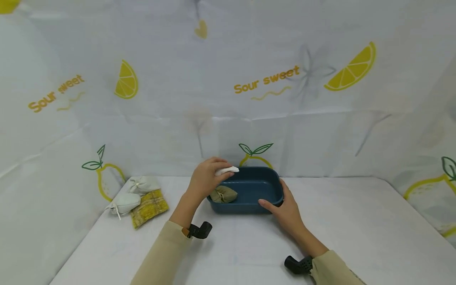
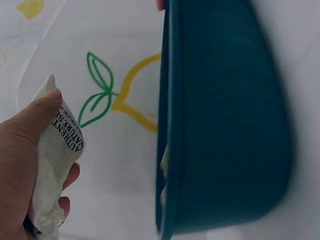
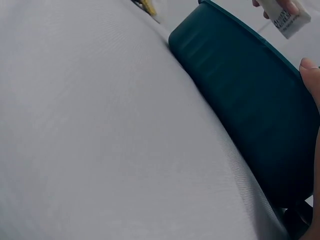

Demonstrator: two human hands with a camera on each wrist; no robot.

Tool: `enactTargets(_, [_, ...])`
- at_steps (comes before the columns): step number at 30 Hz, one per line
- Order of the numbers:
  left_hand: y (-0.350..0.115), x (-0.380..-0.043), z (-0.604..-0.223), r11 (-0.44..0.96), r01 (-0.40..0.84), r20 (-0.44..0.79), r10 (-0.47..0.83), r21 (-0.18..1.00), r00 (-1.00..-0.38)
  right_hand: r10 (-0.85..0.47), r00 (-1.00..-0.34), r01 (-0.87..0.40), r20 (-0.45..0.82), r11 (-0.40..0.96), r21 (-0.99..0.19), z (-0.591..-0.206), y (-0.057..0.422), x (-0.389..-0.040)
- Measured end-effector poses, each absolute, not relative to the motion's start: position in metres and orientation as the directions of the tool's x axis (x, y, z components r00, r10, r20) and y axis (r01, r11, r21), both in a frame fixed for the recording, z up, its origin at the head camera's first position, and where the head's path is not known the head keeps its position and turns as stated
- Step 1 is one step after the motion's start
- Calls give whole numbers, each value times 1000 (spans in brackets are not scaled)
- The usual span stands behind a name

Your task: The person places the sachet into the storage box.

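My left hand [image 1: 208,177] pinches a small white cloth pouch [image 2: 59,155] with black lettering, held above the left side of a dark blue rectangular bin [image 1: 259,189]. A knot gathers one end of the pouch, seen in the left wrist view. Inside the bin, at its left end, lies an olive-green tied pouch [image 1: 223,194]. With the thumb over the front rim and the fingers around the right end, my right hand [image 1: 287,209] grips the bin, which sits on the table. Most of the right hand is out of frame in the right wrist view.
Left of the bin, two whitish tied pouches [image 1: 125,202] lie beside a yellow plaid pouch [image 1: 149,206]. A white sheet [image 1: 171,130] printed with lemons hangs behind the white-covered table [image 1: 342,221]. Each wrist carries a black camera [image 1: 201,230].
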State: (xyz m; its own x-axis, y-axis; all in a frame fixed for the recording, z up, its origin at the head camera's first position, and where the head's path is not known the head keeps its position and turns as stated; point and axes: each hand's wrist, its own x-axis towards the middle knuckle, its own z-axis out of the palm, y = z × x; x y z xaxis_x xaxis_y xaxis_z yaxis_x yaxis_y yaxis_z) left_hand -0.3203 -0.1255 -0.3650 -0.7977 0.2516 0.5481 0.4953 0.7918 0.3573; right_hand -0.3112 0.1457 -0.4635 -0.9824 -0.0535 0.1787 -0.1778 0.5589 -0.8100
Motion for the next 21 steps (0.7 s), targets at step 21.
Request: enactTargets(21, [-94, -363, -417, 963, 222, -43, 231, 151, -972, -48, -982, -180, 185, 561, -808, -464, 144, -310])
